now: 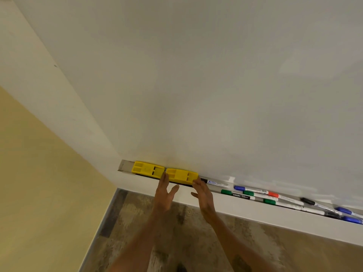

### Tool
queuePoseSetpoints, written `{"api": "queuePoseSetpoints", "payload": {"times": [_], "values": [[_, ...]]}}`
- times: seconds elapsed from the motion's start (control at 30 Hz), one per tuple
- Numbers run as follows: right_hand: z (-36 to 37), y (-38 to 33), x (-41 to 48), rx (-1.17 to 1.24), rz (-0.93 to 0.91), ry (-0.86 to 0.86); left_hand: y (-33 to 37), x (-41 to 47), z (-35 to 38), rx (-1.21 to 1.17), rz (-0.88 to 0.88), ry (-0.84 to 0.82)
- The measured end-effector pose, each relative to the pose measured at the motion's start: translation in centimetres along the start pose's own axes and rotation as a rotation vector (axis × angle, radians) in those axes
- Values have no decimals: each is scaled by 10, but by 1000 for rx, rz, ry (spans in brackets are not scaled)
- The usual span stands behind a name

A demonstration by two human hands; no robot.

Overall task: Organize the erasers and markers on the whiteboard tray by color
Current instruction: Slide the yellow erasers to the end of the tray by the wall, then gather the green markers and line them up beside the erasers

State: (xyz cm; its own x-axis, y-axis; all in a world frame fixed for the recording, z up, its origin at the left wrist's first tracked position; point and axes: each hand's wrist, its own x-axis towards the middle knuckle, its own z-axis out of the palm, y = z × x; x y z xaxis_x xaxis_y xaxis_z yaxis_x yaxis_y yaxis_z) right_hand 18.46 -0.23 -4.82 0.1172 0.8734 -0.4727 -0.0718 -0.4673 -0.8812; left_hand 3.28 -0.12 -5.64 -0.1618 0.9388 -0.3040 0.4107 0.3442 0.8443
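Two yellow erasers lie end to end at the left end of the whiteboard tray (124, 166). The left eraser (147, 169) sits untouched. My left hand (165, 195) and my right hand (203, 195) press their fingertips against the two ends of the right eraser (181, 175), fingers spread. To the right of it along the tray lie several markers: a black one (215, 182), blue-capped (239, 188), green-capped (226, 192), a red-capped one (273, 194), a black-capped one (308, 201) and more blue ones (351, 219) at the far right.
The whiteboard (216, 85) rises above the tray. A white wall ledge (255, 211) runs below the tray. A yellow wall (39, 183) stands at the left, with a brown floor (176, 242) below.
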Motion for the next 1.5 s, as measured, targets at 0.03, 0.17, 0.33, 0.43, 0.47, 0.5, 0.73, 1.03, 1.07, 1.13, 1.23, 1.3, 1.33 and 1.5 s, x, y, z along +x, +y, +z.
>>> {"api": "queuePoseSetpoints", "payload": {"times": [0.03,0.17,0.33,0.43,0.47,0.5,0.73,1.03,1.07,1.13,1.23,1.3,1.33,1.5], "values": [[0,0,1,-8,-4,-1,-1,1,1,26,17,-13],[7,3,2,-36,-17,-2,-9,1,3,153,104,-43],[14,8,1,-61,-25,22,-18,1,7,442,318,-67],[19,9,3,-68,-23,23,-22,2,7,574,320,-105],[21,9,3,-78,-25,16,-24,3,5,607,304,-107],[23,9,4,-89,-26,7,-25,4,4,631,287,-110],[27,9,5,-141,-28,-31,-26,5,0,670,271,-120],[18,6,7,-332,-65,-131,-17,0,12,574,198,-47],[14,5,7,-395,-91,-121,-16,-1,13,549,191,-29],[5,4,5,-500,-154,-53,-16,-4,15,500,178,5],[-17,1,2,-570,-254,44,-13,-10,23,426,198,45],[-37,-1,1,-630,-311,73,-8,-16,32,376,238,75],[-48,-2,1,-671,-331,89,-5,-19,38,351,254,88],[-104,0,-1,-811,-334,159,5,-46,75,249,280,63]]}}
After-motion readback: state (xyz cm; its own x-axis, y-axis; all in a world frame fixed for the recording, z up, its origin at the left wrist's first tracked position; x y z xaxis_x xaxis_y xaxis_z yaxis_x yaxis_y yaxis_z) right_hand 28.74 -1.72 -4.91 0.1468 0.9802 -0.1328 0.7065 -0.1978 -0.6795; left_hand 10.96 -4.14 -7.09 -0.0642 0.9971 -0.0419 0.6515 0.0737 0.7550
